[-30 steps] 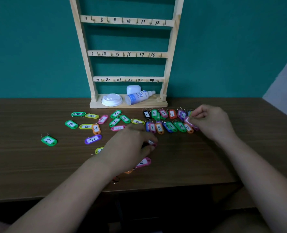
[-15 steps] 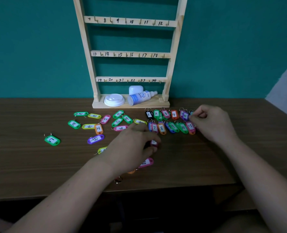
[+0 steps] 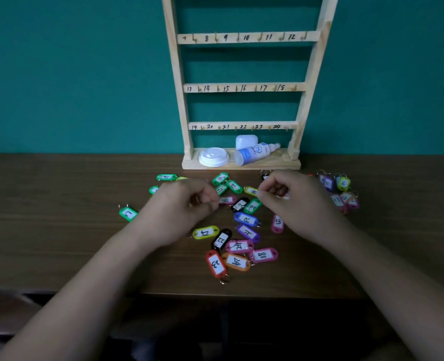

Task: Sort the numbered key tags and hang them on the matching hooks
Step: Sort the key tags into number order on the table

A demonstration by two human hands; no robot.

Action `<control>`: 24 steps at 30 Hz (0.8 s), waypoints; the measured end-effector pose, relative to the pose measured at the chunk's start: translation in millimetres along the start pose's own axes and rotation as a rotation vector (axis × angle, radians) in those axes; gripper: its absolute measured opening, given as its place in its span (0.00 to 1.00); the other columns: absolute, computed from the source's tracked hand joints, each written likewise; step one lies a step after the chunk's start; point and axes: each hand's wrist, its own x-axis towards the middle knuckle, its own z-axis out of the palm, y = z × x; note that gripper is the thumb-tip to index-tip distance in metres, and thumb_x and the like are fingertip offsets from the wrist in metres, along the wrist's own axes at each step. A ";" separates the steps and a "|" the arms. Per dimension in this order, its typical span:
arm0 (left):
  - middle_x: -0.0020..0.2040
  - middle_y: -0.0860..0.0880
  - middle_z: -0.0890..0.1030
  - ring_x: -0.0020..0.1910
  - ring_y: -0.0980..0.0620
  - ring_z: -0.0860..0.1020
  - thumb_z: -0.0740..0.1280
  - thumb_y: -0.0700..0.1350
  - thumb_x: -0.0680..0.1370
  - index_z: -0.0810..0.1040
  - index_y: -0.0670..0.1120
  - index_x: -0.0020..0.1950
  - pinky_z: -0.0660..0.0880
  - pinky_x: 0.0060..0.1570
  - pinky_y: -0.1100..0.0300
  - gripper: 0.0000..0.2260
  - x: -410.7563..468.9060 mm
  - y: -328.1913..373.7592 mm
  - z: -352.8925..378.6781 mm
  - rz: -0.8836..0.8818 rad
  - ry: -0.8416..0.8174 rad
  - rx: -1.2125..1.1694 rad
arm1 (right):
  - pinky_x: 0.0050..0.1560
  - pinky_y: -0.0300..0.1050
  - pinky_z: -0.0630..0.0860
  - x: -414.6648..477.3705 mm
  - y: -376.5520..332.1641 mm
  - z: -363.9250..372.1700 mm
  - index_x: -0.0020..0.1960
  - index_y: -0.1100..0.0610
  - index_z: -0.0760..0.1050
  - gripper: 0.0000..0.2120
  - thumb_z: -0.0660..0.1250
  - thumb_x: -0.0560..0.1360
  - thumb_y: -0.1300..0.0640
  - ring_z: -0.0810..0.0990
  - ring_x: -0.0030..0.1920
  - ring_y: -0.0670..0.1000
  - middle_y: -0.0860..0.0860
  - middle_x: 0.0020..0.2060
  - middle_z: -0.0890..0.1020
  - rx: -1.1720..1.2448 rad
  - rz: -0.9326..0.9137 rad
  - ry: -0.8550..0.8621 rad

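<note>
We're looking down at a brown table (image 3: 59, 230) w/ numbered key tags lying scattered over it; every tag we're seeing is lying flat on the wood. The wooden rack (image 3: 241, 87) is standing at the table's back edge against a teal wall, its rails carrying hooks marked 7–12, 13–18 & 19–24.

Both hands are hanging low over the spread, knuckles up. The left hand (image 3: 176, 212) is curling its fingers, thumb & forefinger tips meeting right at the left end of the far pink tag (image 3: 226, 200); we're not able to tell if it's pinching the ring or only touching. The right hand (image 3: 299, 204) is curling likewise, tips sitting at the right end of the far yellow tag (image 3: 251, 190); again we can't tell if it's gripping anything.

Nearest us a bunch is lying close together, some overlapping: yellow tag 15 (image 3: 205, 232), black tag 22 (image 3: 221, 239), pink tag 18 (image 3: 264, 254), orange tag 24 (image 3: 236, 261) & a red tag (image 3: 216, 263). Green tag 7 (image 3: 128, 213) is lying alone, just left of the left wrist. Right of the right hand another cluster is sitting, incl. a purple tag (image 3: 328, 183) & a lime tag (image 3: 343, 183).

On the rack's base a white cup lid (image 3: 213, 157) is lying beside a spray bottle (image 3: 254, 153) on its side, w/ a white case (image 3: 246, 141) behind.
</note>
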 end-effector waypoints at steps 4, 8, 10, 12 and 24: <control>0.46 0.63 0.84 0.50 0.64 0.80 0.75 0.50 0.78 0.85 0.58 0.49 0.72 0.51 0.69 0.02 -5.7 -30.6 -25.9 -0.113 0.029 0.034 | 0.44 0.34 0.71 6.2 -12.5 18.2 0.46 0.44 0.82 0.04 0.74 0.78 0.51 0.79 0.48 0.39 0.39 0.41 0.82 0.017 -0.059 -0.041; 0.46 0.66 0.84 0.49 0.66 0.79 0.75 0.51 0.78 0.85 0.59 0.50 0.73 0.51 0.67 0.02 -11.1 -58.8 -46.2 -0.198 0.062 0.065 | 0.43 0.34 0.69 11.8 -22.1 31.6 0.45 0.45 0.82 0.04 0.74 0.78 0.52 0.78 0.47 0.40 0.40 0.40 0.82 0.016 -0.075 -0.057; 0.45 0.64 0.84 0.48 0.66 0.80 0.75 0.50 0.78 0.85 0.59 0.50 0.73 0.50 0.67 0.03 -13.9 -71.2 -53.4 -0.236 0.086 0.064 | 0.43 0.34 0.70 13.8 -25.5 36.8 0.44 0.45 0.82 0.04 0.74 0.78 0.53 0.78 0.47 0.40 0.40 0.39 0.81 0.010 -0.079 -0.060; 0.44 0.62 0.85 0.48 0.65 0.80 0.76 0.49 0.78 0.85 0.58 0.50 0.74 0.49 0.65 0.04 -15.9 -81.3 -59.3 -0.275 0.103 0.071 | 0.43 0.33 0.70 15.8 -28.2 40.2 0.44 0.45 0.82 0.05 0.74 0.78 0.53 0.78 0.47 0.40 0.41 0.39 0.81 0.008 -0.087 -0.062; 0.47 0.57 0.84 0.50 0.55 0.81 0.77 0.49 0.76 0.85 0.55 0.52 0.73 0.51 0.58 0.06 -22.0 -101.9 -75.9 -0.490 0.096 0.151 | 0.42 0.32 0.71 21.5 -19.9 37.1 0.48 0.44 0.83 0.03 0.73 0.79 0.53 0.78 0.47 0.38 0.39 0.41 0.82 -0.049 -0.045 -0.036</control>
